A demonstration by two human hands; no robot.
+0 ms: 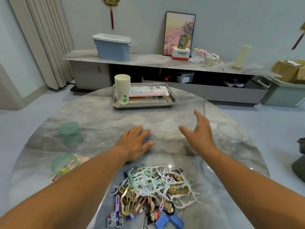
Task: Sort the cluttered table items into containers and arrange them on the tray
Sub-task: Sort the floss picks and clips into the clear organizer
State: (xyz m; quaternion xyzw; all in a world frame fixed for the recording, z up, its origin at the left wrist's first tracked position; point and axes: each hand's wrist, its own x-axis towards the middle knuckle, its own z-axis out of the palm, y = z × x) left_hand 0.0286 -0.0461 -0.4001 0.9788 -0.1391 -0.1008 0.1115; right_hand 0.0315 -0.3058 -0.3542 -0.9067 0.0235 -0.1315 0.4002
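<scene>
A heap of floss picks, hair clips and small trinkets (153, 192) lies at the near edge of the round marble table (99, 119). My left hand (134, 143) rests flat on the tabletop beyond the heap, fingers spread. Raised with its fingers straight, my right hand (197, 134) hovers just in front of a clear square plastic box (191, 111), holding nothing. A steel tray (171, 100) at the far side carries a stack of paper cups (122, 88) and flat pink packets (146, 91).
Two green translucent tubs sit on the left, one far (71, 135) and one near (63, 164) beside a colourful packet. A clear round tub (228, 136) and a clear lid (208, 167) lie on the right. A long sideboard (148, 59) stands behind.
</scene>
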